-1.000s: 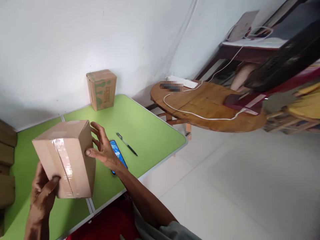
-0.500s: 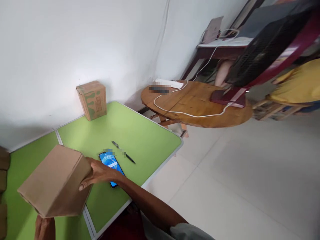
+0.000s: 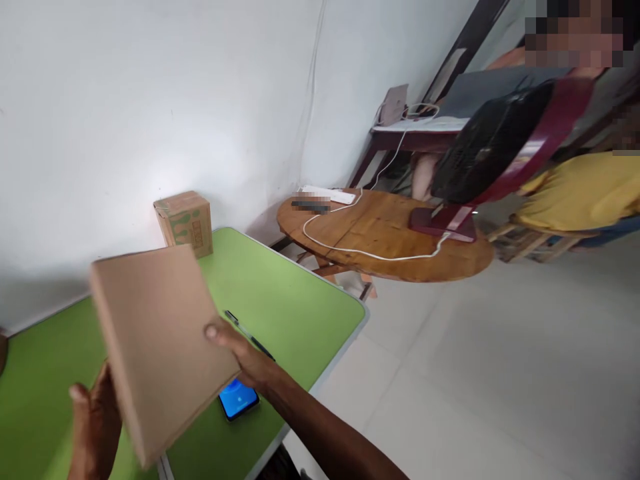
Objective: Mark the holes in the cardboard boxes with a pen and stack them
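Observation:
I hold a plain brown cardboard box (image 3: pixel 157 333) tilted above the green table (image 3: pixel 290 293), one broad face toward me. My left hand (image 3: pixel 95 427) grips its lower left edge. My right hand (image 3: pixel 245 357) holds its right side, thumb on the front face. Under my right wrist a phone (image 3: pixel 239 398) with a lit blue screen lies flat on the table. A black pen (image 3: pixel 250 337) lies just beyond my right hand, partly hidden by it.
A small cardboard box with green print (image 3: pixel 184 221) stands at the table's far edge by the white wall. To the right are a round wooden table (image 3: pixel 385 237) with a white cable, a black fan (image 3: pixel 485 143), and a seated person in yellow (image 3: pixel 585 190). Pale tiled floor lies at the right.
The box has turned in my hands from a low tilt to a raised broad face. The view has shifted, so the phone and pen sit lower and partly behind my right hand.

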`<move>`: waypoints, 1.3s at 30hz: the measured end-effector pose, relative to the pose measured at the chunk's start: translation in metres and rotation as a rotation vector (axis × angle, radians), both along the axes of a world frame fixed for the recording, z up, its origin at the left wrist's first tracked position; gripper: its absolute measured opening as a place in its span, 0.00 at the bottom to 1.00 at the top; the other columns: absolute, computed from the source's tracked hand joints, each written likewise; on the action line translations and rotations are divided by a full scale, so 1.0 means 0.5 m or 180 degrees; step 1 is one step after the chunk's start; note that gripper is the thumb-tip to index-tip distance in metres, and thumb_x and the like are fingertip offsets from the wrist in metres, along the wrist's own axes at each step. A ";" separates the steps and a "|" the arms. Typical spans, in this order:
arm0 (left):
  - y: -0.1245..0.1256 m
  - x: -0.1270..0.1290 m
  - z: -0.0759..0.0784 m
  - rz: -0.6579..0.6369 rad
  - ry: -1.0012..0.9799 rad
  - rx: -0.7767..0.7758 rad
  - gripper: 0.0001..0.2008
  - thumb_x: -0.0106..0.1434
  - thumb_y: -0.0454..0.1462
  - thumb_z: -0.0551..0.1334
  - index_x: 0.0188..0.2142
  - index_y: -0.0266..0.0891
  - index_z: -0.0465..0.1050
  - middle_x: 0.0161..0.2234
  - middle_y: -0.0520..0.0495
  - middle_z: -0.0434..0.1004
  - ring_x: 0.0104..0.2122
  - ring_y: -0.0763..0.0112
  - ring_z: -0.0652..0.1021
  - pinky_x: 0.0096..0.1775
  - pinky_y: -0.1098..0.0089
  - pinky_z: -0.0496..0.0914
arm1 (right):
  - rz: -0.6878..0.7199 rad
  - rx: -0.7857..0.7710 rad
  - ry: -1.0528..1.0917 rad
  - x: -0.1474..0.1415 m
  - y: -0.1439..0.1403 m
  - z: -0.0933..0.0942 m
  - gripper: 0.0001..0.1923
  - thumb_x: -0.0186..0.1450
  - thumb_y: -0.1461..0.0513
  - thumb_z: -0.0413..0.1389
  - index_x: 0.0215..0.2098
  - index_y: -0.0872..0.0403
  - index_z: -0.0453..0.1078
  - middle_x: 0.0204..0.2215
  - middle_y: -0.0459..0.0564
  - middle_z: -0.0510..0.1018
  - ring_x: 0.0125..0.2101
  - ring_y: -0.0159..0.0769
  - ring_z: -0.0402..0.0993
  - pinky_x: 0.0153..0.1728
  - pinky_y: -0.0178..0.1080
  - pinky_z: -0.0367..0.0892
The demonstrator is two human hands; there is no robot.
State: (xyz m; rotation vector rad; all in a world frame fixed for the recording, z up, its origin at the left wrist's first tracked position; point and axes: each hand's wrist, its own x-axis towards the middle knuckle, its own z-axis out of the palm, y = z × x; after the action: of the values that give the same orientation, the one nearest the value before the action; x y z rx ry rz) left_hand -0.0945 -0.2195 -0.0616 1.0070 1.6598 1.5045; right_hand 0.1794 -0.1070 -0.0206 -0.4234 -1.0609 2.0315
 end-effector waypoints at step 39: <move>0.573 0.258 -0.077 -0.0793 0.1097 0.0020 0.33 0.75 0.48 0.70 0.75 0.45 0.67 0.73 0.34 0.71 0.64 0.46 0.79 0.63 0.39 0.78 | -0.1954 0.0827 -0.1816 0.106 0.487 -0.165 0.35 0.45 0.43 0.75 0.45 0.49 0.78 0.50 0.57 0.87 0.55 0.56 0.80 0.66 0.64 0.68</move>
State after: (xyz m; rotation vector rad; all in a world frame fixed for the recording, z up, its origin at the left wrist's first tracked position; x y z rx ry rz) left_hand 0.0342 0.0671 -0.1000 1.4832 1.6812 1.2226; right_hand 0.2326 0.1363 -0.1031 -1.0809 -1.3027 1.2310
